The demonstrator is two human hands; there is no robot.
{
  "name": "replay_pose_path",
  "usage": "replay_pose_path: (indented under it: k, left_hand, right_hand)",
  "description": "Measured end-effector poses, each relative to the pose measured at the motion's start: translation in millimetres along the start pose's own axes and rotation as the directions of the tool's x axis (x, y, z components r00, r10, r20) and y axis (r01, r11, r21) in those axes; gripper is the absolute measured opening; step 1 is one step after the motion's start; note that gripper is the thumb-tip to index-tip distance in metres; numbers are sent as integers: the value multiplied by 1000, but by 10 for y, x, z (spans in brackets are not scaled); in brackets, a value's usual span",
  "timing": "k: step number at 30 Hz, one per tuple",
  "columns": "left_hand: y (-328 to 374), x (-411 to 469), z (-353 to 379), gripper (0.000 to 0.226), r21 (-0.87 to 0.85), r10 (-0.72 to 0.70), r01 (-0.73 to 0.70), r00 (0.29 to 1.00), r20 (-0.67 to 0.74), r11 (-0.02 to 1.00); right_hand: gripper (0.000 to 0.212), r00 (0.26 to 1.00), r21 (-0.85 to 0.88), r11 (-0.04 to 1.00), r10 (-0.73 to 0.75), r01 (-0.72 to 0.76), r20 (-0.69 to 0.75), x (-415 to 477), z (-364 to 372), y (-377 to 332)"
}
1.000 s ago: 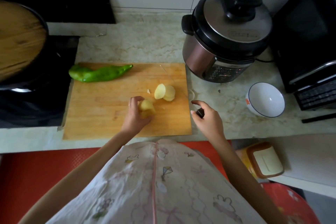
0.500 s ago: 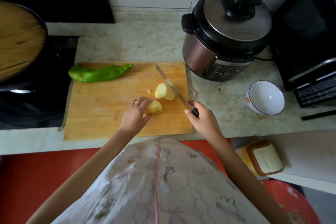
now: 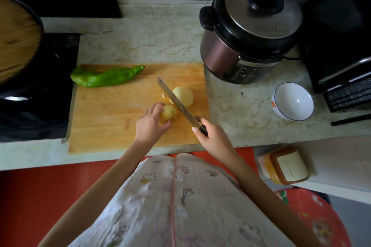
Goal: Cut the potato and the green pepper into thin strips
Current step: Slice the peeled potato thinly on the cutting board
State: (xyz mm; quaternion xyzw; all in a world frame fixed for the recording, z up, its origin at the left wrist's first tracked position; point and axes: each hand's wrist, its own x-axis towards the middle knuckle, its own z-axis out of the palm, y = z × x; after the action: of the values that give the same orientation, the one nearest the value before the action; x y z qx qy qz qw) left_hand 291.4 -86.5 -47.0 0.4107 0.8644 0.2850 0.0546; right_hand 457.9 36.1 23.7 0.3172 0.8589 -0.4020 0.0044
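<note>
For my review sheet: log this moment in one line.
left hand holds potato piece | right hand grips knife | green pepper uncut on cutting board

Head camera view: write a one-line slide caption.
Left hand holds a potato piece on the cutting board while the right hand angles the knife beside it.

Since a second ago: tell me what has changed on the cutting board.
The right hand brought the kitchen knife leftward from the board's right edge; its blade now slants between the potato piece that the left hand grips and the other potato half. The gripped piece shifted slightly right. The green pepper, cutting board and white bowl stayed put.
</note>
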Motion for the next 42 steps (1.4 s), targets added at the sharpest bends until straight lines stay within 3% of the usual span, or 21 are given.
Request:
replay_pose_path:
  k: [7,11,15,27,33,42]
  left_hand:
    - [-85,-96,-11,51,52,-32,36,997,-76,998]
    - [-150,-150,11,48,53,81,-75,990,-118,996]
    - [-179,-172,19,30,25,169,-167,975,-142,986]
    - [-200,-164,-10,30,55,155,-151,984,-91,987]
    - [-264,-127,-10,30,80,197,-192,978,-69,978]
    - [-247,-49,-85,39,62,202,-203,979,18,977]
  right_hand:
    - [31,1000,-4,1000,15,-15,11,-34,-14,-1]
    - [32,999,-35,999,-26,27,21,-55,-14,-29]
    - [34,998,-85,995,-52,56,44,-64,31,-68]
    - [36,991,-292,947,-128,134,42,-154,60,-186]
    - [19,995,-344,934,-102,93,-10,-143,123,-257]
    - [18,999,-364,931,-32,38,24,-137,110,-343]
